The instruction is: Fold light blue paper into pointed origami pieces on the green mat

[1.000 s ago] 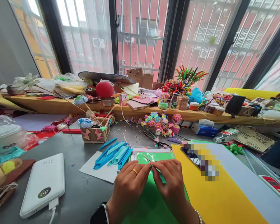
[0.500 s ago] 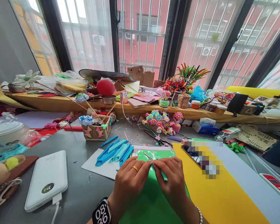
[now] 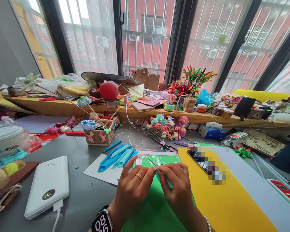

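My left hand [image 3: 135, 180] and my right hand [image 3: 176, 180] meet at their fingertips above a glossy green sheet [image 3: 149, 209]. Both pinch a small teal paper piece [image 3: 156, 171], mostly covered by the fingers. Its teal colour also shows beneath my right fingers. The left index finger is raised away from the pinch. A thin pointed metal tip [image 3: 152, 161] shows just past the fingertips; whether it is held or lies on the sheet I cannot tell. Left of my hands, several folded blue paper strips [image 3: 120, 156] rest on a white sheet [image 3: 94, 170].
A white power bank [image 3: 49, 183] with a cable lies at left. Behind stand a cardboard box [image 3: 99, 137] with sticks and a bunch of small craft flowers [image 3: 163, 125]. A phone [image 3: 198, 159] lies on yellow paper [image 3: 215, 199] at right. The cluttered shelf [image 3: 140, 114] runs below the windows.
My left hand has shifted slightly left and down, and its index finger has lifted away from the pinch. My right hand is nearly unchanged. The view has shifted slightly.
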Tool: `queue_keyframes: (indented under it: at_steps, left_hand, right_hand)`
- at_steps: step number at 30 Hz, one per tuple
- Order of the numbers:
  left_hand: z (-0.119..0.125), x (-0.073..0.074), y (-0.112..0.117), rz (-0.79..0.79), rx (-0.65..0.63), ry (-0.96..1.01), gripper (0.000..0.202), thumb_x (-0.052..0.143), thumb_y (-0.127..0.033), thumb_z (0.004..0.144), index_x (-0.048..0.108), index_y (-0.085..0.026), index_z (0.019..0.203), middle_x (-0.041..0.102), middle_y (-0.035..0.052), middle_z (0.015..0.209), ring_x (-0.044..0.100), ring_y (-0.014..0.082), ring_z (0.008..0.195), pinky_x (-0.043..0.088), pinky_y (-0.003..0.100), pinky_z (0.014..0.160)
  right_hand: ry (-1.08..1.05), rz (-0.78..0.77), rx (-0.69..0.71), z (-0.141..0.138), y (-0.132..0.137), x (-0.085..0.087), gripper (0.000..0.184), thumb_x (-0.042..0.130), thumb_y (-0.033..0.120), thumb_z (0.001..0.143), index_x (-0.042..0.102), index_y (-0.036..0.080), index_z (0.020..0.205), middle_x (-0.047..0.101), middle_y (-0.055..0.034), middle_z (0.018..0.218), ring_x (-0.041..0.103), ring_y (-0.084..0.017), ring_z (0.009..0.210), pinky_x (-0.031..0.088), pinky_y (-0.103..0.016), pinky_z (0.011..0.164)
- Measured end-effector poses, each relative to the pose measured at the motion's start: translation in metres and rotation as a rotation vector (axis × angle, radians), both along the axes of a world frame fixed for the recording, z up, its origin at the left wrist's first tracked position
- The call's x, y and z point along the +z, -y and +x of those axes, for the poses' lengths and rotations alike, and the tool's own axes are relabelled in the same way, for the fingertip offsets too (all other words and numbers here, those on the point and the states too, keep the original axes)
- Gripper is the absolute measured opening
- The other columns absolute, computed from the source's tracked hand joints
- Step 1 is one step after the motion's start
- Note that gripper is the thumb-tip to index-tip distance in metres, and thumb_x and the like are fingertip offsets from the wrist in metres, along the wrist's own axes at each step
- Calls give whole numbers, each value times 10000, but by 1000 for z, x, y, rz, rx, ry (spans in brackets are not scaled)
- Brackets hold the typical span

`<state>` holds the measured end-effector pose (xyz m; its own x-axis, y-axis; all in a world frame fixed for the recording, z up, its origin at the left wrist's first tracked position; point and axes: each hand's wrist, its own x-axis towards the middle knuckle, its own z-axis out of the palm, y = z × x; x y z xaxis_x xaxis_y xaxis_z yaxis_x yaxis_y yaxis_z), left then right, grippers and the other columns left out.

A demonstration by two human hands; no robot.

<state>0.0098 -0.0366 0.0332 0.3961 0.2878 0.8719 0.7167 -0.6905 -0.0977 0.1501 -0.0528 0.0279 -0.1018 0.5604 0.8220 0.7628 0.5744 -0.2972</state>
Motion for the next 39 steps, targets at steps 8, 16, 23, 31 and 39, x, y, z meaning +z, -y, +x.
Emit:
queue_keyframes:
  at_steps: [8, 16, 23, 31, 39]
  left_hand:
    - [0, -2, 0, 5, -20, -2, 119, 497, -86, 766, 582, -151, 815, 622, -22, 605, 585, 104, 570, 375, 386, 890]
    - [2, -4, 3, 9, -32, 8, 115, 549, -81, 730, 583, -150, 816, 626, -27, 605, 575, 89, 547, 398, 357, 869]
    - [3, -7, 5, 34, -27, 38, 129, 531, -75, 737, 588, -144, 831, 627, -20, 605, 574, 90, 562, 399, 366, 873]
    - [2, -10, 4, 54, -18, 31, 134, 562, -72, 717, 603, -117, 836, 636, -2, 607, 579, 100, 573, 398, 392, 865]
    - [4, -8, 6, 62, -4, 26, 118, 573, -75, 713, 600, -121, 818, 646, -3, 616, 582, 98, 570, 401, 388, 871]
  right_hand:
    - [-13, -3, 27, -1, 0, -1, 145, 482, 107, 763, 585, 209, 779, 647, 1, 691, 561, -142, 620, 296, -302, 689]
    - [-18, -39, 33, -1, 1, -5, 148, 485, 110, 764, 583, 216, 796, 647, 1, 707, 567, -142, 640, 296, -304, 698]
    - [-91, 46, 30, -7, 2, 1, 158, 483, 101, 751, 597, 210, 753, 636, 17, 644, 560, -126, 572, 300, -289, 647]
    - [-132, 49, 51, -7, 2, 2, 165, 513, 76, 731, 604, 205, 780, 647, 15, 668, 558, -133, 580, 289, -299, 657]
    - [-143, 34, 51, -8, 3, 1, 183, 519, 59, 721, 606, 208, 781, 646, 11, 665, 555, -138, 579, 290, -301, 649]
